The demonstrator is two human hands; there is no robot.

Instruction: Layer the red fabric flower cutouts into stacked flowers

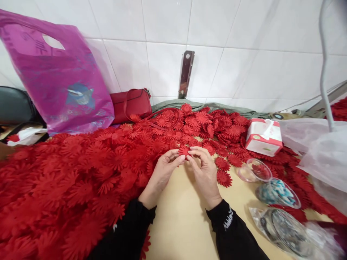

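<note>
Between my two hands, just above the table, is a red flower cutout (184, 151) with narrow petals. My left hand (166, 169) pinches its left edge between thumb and fingers. From the other side, my right hand (204, 171) grips its right edge the same way. A large heap of similar red flowers (89, 169) spreads over the left of the table and behind my hands. A few loose red flowers (223, 178) lie just right of my right hand.
A purple plastic bag (62, 83) and a red handbag (132, 105) stand at the back left. On the right are a tissue box (263, 139), a clear round container (248, 174), a cup of blue-and-white pieces (276, 193) and a plastic-wrapped package (284, 227). A tiled wall (168, 68) rises behind.
</note>
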